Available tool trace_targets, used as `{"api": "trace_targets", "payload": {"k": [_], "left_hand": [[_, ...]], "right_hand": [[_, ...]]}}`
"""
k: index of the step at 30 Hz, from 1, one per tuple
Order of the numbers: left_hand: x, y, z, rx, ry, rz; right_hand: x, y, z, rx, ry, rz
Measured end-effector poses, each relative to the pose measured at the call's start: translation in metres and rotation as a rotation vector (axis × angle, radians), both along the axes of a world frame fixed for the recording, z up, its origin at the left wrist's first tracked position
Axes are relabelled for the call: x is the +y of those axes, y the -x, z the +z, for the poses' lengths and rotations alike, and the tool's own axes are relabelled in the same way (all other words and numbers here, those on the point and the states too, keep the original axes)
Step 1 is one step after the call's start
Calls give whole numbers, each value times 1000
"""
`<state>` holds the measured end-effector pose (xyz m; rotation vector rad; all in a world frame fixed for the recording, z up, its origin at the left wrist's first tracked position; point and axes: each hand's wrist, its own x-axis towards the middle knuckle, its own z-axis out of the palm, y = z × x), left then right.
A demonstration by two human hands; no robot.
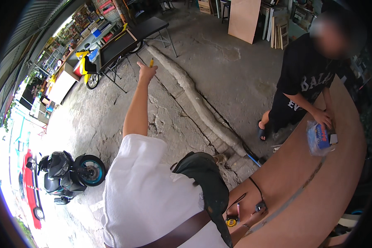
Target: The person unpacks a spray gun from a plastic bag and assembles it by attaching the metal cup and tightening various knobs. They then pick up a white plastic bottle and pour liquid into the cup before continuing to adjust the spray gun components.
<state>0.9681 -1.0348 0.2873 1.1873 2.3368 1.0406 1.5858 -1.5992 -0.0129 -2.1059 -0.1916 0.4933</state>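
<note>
1. My left hand (pixel 146 72), arm outstretched above the concrete floor, is closed around a slim yellow pen-like stick (pixel 151 62).
2. My right hand (pixel 256 217), half hidden, lies low over a curved-looking brown board (pixel 295 223), by a small dark boxy device (pixel 261 206); its grip I cannot tell.
3. A round yellow-and-black tape measure (pixel 231 222) lies loose there, apparently idle.
4. A streaked grey band (pixel 286 204) runs along the board; I see no cut, and what remains I cannot tell.
5. Beyond, a co-worker in black (pixel 304 74) handles a blue box in clear plastic (pixel 321 138).
</note>
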Motion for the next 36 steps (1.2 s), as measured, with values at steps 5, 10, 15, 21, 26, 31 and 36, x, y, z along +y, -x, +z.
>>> {"api": "trace_targets", "payload": {"k": [5, 10, 15, 21, 26, 31, 36], "left_hand": [[13, -26, 12, -45, -19, -59], [15, -30, 2, -65, -53, -47], [27, -38, -5, -81, -149, 19], [28, -41, -15, -330, -265, 61], [32, -91, -70, -653, -251, 67], [-22, -225, -230, -695, 274, -299], [-183, -417, -293, -218, 278, -1586]], "right_hand": [[0, 0, -4, 7, -82, -83], [2, -2, -5, 17, -11, -68], [15, 14, 7, -187, 26, -23], [22, 16, 17, -162, 8, -28], [19, 13, 12, -133, -26, -62], [22, 16, 8, -183, 36, -66], [34, 22, 33, -152, 172, -66]]}}
